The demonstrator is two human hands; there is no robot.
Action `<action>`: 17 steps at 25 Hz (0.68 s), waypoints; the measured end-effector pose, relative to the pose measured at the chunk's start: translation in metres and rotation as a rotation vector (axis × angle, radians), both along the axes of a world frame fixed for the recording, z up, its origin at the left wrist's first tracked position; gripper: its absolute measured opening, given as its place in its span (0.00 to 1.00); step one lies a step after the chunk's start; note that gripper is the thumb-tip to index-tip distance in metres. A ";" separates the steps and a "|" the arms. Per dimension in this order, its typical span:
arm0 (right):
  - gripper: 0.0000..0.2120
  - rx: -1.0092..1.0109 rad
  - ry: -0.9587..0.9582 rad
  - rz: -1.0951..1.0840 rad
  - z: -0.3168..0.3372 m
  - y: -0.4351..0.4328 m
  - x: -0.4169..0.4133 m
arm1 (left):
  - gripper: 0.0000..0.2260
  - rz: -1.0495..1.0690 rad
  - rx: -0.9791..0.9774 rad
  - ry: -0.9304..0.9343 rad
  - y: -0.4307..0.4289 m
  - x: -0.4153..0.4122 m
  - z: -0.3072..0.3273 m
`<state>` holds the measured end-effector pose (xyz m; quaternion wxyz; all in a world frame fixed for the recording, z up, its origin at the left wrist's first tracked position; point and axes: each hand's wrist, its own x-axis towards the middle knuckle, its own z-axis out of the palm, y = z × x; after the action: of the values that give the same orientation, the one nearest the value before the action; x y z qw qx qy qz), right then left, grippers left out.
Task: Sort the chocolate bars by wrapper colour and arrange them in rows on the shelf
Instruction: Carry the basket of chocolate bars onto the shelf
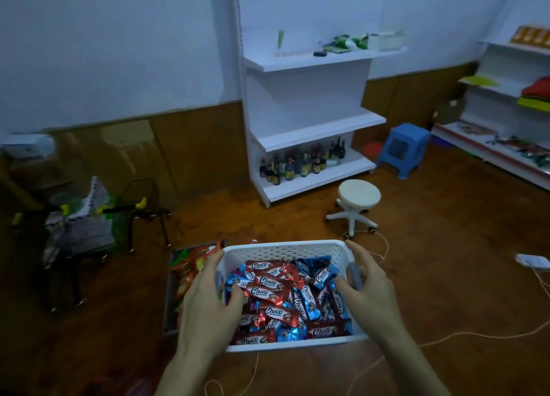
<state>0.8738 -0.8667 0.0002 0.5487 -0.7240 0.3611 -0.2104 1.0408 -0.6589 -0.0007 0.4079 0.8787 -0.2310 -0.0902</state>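
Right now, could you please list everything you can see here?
basket: one, white, held between both hands
bars: many, red and blue, mixed in basket
tray: one, grey, left of basket, holds bright packs
shelf: one, white, at back wall
bottles: many, dark, on shelf's bottom board
blue stool: one, right of shelf
white stool: one, round, in front of shelf
side shelf: one, white, far right, with goods
left hand: grips basket's left wall
right hand: grips basket's right wall
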 end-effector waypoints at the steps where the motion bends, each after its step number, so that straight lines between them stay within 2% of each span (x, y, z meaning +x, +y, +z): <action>1: 0.29 0.004 0.002 -0.015 -0.002 -0.013 0.011 | 0.28 -0.003 0.007 -0.007 -0.017 0.012 -0.002; 7: 0.30 -0.027 0.013 -0.129 -0.015 -0.114 0.111 | 0.29 -0.072 -0.010 -0.064 -0.142 0.129 -0.011; 12: 0.30 -0.092 0.000 -0.233 0.002 -0.209 0.200 | 0.28 -0.201 -0.034 -0.104 -0.260 0.244 0.009; 17: 0.30 -0.123 0.008 -0.369 0.007 -0.306 0.249 | 0.28 -0.313 -0.019 -0.122 -0.384 0.308 0.017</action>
<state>1.1233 -1.1730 0.0075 0.4540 -0.6785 0.4765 -0.3263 1.3484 -1.0428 0.0163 0.3825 0.8319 -0.3902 -0.0971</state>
